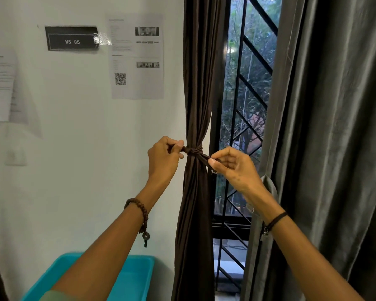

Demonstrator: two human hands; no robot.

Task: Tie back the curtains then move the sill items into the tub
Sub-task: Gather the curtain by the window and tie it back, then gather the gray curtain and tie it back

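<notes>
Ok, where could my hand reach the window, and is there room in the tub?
A hand fits in the gap between the brown curtain and the grey curtain, up to the grille. The tub shows bare inside right of the left forearm. It is crowded at the tie, pinched by the left hand and right hand.

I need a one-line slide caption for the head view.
Left hand and right hand pinch the ends of the tie knotted around the brown curtain; turquoise tub below.
</notes>
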